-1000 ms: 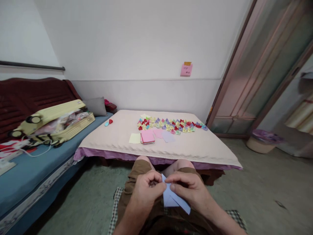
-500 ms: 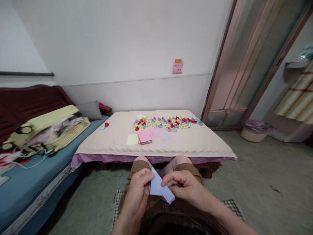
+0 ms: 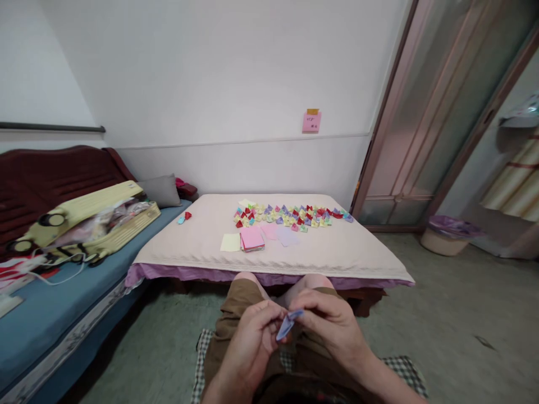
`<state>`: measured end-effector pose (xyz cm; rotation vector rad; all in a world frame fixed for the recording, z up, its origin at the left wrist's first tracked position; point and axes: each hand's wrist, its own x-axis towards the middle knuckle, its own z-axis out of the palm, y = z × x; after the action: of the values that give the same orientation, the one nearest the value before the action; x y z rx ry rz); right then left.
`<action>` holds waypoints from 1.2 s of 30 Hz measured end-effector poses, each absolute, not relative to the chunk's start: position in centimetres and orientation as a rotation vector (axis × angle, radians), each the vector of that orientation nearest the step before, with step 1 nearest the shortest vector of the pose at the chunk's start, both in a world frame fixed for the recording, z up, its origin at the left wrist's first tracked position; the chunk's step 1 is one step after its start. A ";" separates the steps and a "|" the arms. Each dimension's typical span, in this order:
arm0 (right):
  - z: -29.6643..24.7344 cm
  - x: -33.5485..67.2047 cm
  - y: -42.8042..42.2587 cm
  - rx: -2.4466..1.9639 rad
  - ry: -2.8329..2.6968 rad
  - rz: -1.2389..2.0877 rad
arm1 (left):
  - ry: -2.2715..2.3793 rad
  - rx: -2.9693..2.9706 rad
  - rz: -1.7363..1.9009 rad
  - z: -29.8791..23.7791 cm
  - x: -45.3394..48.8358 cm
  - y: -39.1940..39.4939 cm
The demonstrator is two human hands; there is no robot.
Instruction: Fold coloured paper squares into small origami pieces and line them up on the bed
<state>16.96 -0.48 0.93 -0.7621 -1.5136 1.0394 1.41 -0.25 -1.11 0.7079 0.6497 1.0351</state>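
A small folded piece of blue-lilac paper (image 3: 288, 324) is held above my lap between both hands. My left hand (image 3: 257, 331) pinches its left side, fingers curled behind it. With thumb and forefinger, my right hand (image 3: 330, 321) grips the upper right end. Part of the paper is hidden by the fingers. Ahead on the low table lie a pink-topped stack of square paper (image 3: 252, 238), a yellow sheet (image 3: 230, 242), a pink sheet (image 3: 269, 231) and a lilac sheet (image 3: 287, 235). Behind them spread several small folded paper pieces (image 3: 290, 215) in many colours.
The cloth-covered low table (image 3: 168, 247) stands just past my knees. At left, an open yellow suitcase (image 3: 96, 224) rests on a blue-covered seat (image 3: 46, 314). A bin (image 3: 446, 235) stands right, near the sliding door (image 3: 415, 123). A pink note (image 3: 311, 122) hangs on the wall.
The blue-lilac paper has gone from a wider, partly folded shape to a smaller, narrower one, tilted between the fingers. My hands have drawn closer together. The view has shifted slightly.
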 end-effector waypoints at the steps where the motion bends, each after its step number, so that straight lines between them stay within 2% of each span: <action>1: 1.0 16.9 -0.4 -0.825 -1.445 1.044 | 0.701 0.753 1.087 -1.2 1.4 -0.2; 6: 0.9 16.3 -0.1 -0.973 -1.237 1.261 | 1.009 1.098 1.393 -1.2 0.9 0.0; 16: -0.6 15.4 -0.1 -0.973 -1.269 1.435 | 1.121 1.464 1.451 -0.2 0.9 -0.5; 24: -0.7 14.9 -0.3 -1.026 -1.173 1.354 | 1.138 1.254 1.701 -1.9 1.0 -0.5; 36: -0.9 14.4 -0.7 -1.047 -1.333 1.182 | 1.341 1.540 1.808 -1.5 1.0 -1.1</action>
<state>14.37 -0.74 -0.90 -1.0467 -1.3333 1.1821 1.03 -1.06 -1.54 1.5396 1.3409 1.8082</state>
